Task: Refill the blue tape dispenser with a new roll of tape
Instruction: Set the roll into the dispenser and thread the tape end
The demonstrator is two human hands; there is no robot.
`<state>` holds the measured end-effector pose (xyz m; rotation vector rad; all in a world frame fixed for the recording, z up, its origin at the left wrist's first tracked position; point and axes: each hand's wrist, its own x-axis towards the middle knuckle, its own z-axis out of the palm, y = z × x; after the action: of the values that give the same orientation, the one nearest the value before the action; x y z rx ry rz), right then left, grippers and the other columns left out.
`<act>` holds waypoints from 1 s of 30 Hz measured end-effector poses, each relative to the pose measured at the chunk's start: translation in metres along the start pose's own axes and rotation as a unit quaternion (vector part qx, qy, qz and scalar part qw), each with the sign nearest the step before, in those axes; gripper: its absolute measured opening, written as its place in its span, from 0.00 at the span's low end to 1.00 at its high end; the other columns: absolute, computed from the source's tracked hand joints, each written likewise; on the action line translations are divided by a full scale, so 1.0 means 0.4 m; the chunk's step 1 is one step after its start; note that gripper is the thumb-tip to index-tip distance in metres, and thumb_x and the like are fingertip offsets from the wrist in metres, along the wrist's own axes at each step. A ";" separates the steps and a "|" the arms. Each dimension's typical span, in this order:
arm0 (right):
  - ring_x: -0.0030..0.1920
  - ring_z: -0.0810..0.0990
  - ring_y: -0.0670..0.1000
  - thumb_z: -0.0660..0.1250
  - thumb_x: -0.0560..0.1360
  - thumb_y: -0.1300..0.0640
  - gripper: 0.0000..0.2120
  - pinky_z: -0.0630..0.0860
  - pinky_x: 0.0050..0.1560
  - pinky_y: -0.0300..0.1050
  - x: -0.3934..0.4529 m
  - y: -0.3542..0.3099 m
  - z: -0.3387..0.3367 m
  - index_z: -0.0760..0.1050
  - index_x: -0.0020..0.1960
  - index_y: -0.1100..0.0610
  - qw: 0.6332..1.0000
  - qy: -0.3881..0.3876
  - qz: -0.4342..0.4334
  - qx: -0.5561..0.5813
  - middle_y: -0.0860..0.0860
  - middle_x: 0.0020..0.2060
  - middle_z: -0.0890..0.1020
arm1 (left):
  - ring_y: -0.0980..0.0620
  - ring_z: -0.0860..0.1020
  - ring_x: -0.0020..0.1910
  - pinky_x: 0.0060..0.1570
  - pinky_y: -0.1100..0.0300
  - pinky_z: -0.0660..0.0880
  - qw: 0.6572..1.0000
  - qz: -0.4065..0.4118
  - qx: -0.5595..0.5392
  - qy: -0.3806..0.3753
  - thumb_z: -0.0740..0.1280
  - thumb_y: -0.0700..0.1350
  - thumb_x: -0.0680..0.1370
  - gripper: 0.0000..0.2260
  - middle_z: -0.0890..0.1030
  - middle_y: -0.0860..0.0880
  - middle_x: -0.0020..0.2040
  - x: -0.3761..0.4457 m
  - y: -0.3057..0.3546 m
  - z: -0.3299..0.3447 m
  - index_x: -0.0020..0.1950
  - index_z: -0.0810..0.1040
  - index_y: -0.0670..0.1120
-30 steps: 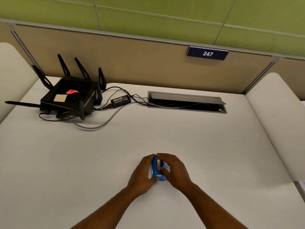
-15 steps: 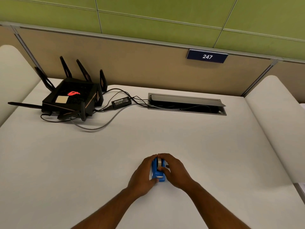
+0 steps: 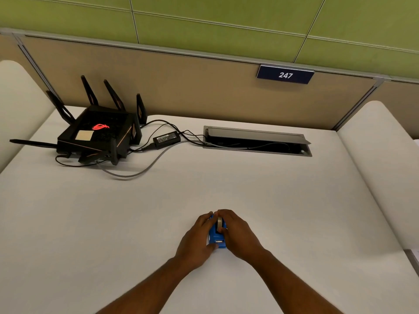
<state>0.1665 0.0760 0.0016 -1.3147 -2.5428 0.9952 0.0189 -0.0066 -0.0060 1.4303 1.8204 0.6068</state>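
The blue tape dispenser (image 3: pixel 216 239) stands on the white desk (image 3: pixel 283 200) near its front middle, its cutter end toward me. A roll of tape (image 3: pixel 219 223) shows edge-on in its top slot. My left hand (image 3: pixel 196 240) cups the dispenser's left side, thumb at its front corner. My right hand (image 3: pixel 239 236) wraps the right side, fingers curled over the roll. Most of the dispenser's sides are hidden by both hands.
A black router (image 3: pixel 97 134) with several antennas sits at the back left, with a power brick (image 3: pixel 166 138) and cables (image 3: pixel 136 171) trailing to an open cable hatch (image 3: pixel 257 141). A partition wall with a "247" sign (image 3: pixel 285 75) runs behind. Padded dividers flank the desk.
My hands and the dispenser stay in the same spot on the desk. The view has shifted slightly; my right fingers have closed a little more over the roll.
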 end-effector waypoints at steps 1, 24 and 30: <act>0.63 0.79 0.50 0.67 0.78 0.62 0.21 0.75 0.66 0.40 -0.001 -0.001 0.002 0.72 0.70 0.55 1.000 -0.002 -0.004 -0.004 0.51 0.65 0.78 | 0.56 0.67 0.73 0.65 0.70 0.60 1.000 0.002 0.002 0.003 0.73 0.48 0.74 0.35 0.62 0.58 0.76 0.000 0.001 0.000 0.77 0.59 0.55; 0.63 0.78 0.46 0.67 0.78 0.63 0.20 0.76 0.68 0.45 -0.005 0.022 -0.002 0.75 0.68 0.50 0.996 0.036 0.011 0.081 0.45 0.63 0.79 | 0.55 0.69 0.71 0.72 0.57 0.67 0.998 -0.057 -0.026 0.008 0.76 0.51 0.70 0.39 0.69 0.55 0.74 0.009 -0.011 0.009 0.76 0.59 0.55; 0.62 0.78 0.46 0.68 0.77 0.62 0.20 0.77 0.67 0.47 -0.006 0.013 0.000 0.75 0.67 0.49 0.996 0.035 0.018 0.079 0.45 0.63 0.79 | 0.54 0.71 0.70 0.71 0.56 0.69 0.999 -0.044 -0.014 0.008 0.75 0.52 0.71 0.36 0.71 0.55 0.72 0.006 -0.017 0.010 0.74 0.61 0.56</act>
<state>0.1716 0.0764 -0.0012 -1.3314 -2.3426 1.1114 0.0176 -0.0064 -0.0142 1.3234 1.8692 0.5991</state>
